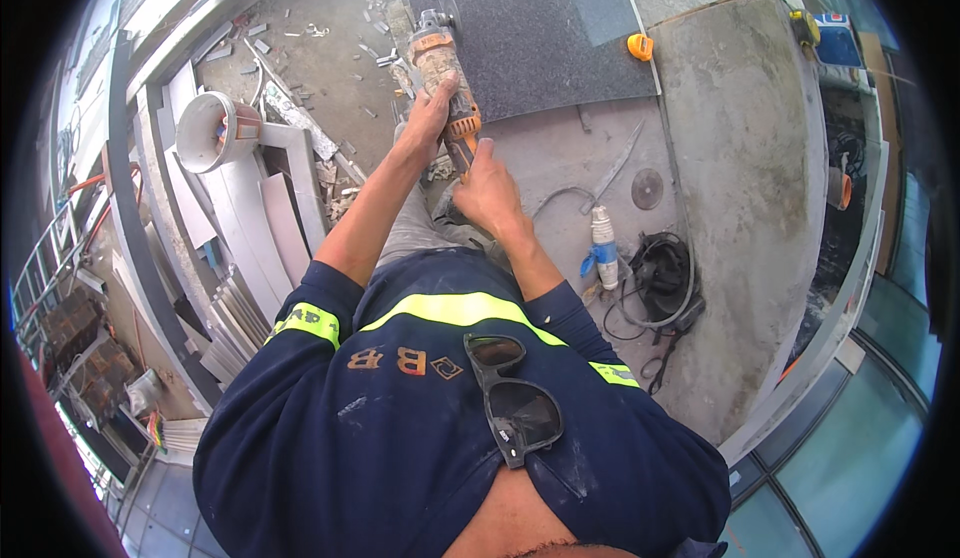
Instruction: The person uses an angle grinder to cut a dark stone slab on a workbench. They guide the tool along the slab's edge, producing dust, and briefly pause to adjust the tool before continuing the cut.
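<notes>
A dusty orange angle grinder (437, 58) points away from me, its disc (453, 18) at the left edge of a dark grey stone slab (540, 38). My left hand (432, 113) is wrapped round the grinder's body. Farther back, my right hand (489, 190) grips its rear handle. Pale dust hangs around the far end of the tool. Whether the disc touches the slab I cannot tell. An orange tape measure (640, 48) lies on the slab's right edge.
A white bucket (205, 136) stands at left, beside leaning pale panels (245, 203). Stone offcuts (330, 173) litter the floor there. To the right lie a white and blue power connector (602, 248), a black cable bundle (662, 278) and a raised concrete strip (745, 188).
</notes>
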The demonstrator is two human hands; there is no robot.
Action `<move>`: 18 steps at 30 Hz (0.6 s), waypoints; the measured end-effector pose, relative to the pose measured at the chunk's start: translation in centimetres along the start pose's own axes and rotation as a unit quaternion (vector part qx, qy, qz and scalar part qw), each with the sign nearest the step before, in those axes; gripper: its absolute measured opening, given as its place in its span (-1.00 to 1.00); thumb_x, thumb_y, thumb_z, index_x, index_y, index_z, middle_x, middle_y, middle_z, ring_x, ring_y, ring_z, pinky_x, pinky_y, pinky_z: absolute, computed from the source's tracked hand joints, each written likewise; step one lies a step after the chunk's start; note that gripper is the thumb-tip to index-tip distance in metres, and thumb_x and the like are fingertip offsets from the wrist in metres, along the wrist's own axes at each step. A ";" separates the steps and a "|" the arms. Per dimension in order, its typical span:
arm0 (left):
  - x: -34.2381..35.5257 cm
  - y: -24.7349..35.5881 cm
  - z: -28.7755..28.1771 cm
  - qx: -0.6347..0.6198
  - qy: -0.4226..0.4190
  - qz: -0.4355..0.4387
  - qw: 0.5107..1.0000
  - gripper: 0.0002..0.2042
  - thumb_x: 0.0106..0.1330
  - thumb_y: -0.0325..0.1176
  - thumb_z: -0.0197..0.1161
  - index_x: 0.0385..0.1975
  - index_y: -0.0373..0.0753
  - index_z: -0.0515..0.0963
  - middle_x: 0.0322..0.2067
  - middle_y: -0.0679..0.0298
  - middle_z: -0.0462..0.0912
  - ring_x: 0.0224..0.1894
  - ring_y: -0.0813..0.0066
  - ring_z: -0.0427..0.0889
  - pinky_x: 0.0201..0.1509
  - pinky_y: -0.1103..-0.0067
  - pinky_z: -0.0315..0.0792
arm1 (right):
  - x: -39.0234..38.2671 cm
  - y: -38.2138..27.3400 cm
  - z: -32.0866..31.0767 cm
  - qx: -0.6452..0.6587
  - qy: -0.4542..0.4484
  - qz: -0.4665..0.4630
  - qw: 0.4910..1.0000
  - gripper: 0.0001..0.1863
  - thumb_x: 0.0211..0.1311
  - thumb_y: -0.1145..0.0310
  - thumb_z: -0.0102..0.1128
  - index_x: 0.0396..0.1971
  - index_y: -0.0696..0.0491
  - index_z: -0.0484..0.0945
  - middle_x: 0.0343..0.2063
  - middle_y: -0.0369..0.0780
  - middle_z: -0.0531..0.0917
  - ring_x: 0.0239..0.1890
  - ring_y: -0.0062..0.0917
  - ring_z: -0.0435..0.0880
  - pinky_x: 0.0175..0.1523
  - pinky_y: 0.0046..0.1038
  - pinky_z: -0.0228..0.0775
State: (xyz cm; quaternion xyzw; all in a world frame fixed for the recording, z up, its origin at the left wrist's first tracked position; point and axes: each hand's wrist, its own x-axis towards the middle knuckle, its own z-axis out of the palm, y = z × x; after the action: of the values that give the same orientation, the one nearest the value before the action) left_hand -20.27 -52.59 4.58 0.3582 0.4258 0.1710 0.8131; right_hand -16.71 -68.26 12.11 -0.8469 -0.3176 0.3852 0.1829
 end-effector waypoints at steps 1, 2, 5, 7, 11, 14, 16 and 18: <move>-0.4 -0.1 0.1 -0.001 0.000 0.000 1.000 -0.58 0.62 -0.03 0.27 0.19 -0.26 0.47 -0.17 0.22 0.68 -0.18 0.38 0.73 -0.08 0.35 0.68 | -0.2 0.0 0.0 0.000 -0.001 0.008 1.000 -0.42 0.18 0.47 0.28 0.15 0.30 0.25 -0.20 0.37 0.73 -0.06 0.35 0.74 0.11 0.18 0.56; -0.5 -0.1 0.1 -0.001 0.000 -0.001 1.000 -0.58 0.63 -0.03 0.27 0.20 -0.26 0.47 -0.18 0.23 0.67 -0.18 0.38 0.73 -0.07 0.35 0.68 | -0.1 0.0 0.0 -0.002 0.003 0.007 1.000 -0.43 0.18 0.48 0.27 0.15 0.29 0.26 -0.20 0.37 0.73 -0.06 0.35 0.74 0.11 0.18 0.56; 1.0 0.5 -0.2 -0.007 -0.005 0.006 1.000 -0.58 0.63 -0.03 0.27 0.19 -0.26 0.48 -0.18 0.23 0.67 -0.18 0.38 0.72 -0.07 0.34 0.67 | 1.4 -0.3 0.2 -0.006 0.010 0.000 1.000 -0.42 0.18 0.48 0.28 0.16 0.29 0.26 -0.18 0.34 0.74 -0.03 0.32 0.75 0.14 0.16 0.57; 2.8 1.2 -0.6 0.009 -0.012 0.002 1.000 -0.54 0.61 0.05 0.27 0.21 -0.20 0.46 -0.15 0.26 0.66 -0.15 0.39 0.73 -0.03 0.34 0.67 | 3.2 -0.4 0.2 -0.013 0.006 -0.006 1.000 -0.37 0.20 0.45 0.33 0.21 0.31 0.25 -0.12 0.30 0.76 0.02 0.24 0.78 0.18 0.13 0.59; 5.5 2.0 -1.1 0.010 0.001 -0.005 1.000 -0.56 0.61 0.01 0.27 0.19 -0.23 0.49 -0.16 0.23 0.67 -0.17 0.37 0.73 -0.04 0.33 0.68 | 5.8 -0.8 0.3 0.001 0.027 -0.040 0.999 -0.46 0.18 0.49 0.24 0.12 0.31 0.25 -0.17 0.36 0.73 -0.03 0.33 0.75 0.14 0.16 0.57; 5.7 2.4 -1.4 0.002 -0.003 -0.007 1.000 -0.58 0.61 -0.03 0.28 0.17 -0.25 0.49 -0.18 0.20 0.69 -0.19 0.34 0.74 -0.05 0.31 0.69 | 5.9 -1.1 0.3 0.002 0.023 -0.042 0.999 -0.44 0.19 0.48 0.25 0.13 0.32 0.25 -0.16 0.36 0.73 -0.03 0.33 0.75 0.15 0.16 0.57; 4.4 1.9 -1.2 0.002 -0.005 -0.007 1.000 -0.58 0.61 -0.03 0.29 0.16 -0.25 0.49 -0.19 0.20 0.69 -0.20 0.35 0.74 -0.05 0.32 0.69 | 4.5 -0.8 0.2 0.007 0.019 -0.037 0.999 -0.44 0.19 0.47 0.26 0.14 0.32 0.25 -0.16 0.37 0.73 -0.03 0.33 0.75 0.15 0.15 0.57; 2.3 0.8 -0.6 0.007 -0.015 0.002 1.000 -0.59 0.62 -0.03 0.28 0.15 -0.25 0.48 -0.19 0.21 0.68 -0.19 0.36 0.73 -0.05 0.33 0.69 | 2.3 -0.1 0.0 0.005 0.011 -0.022 1.000 -0.42 0.19 0.47 0.26 0.15 0.32 0.25 -0.16 0.37 0.73 -0.03 0.34 0.74 0.14 0.16 0.57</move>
State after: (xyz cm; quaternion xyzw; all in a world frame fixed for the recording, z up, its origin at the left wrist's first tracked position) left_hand -19.39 -50.44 3.62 0.3673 0.4139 0.1644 0.8165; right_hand -15.66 -66.62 10.95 -0.8432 -0.3320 0.3735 0.1984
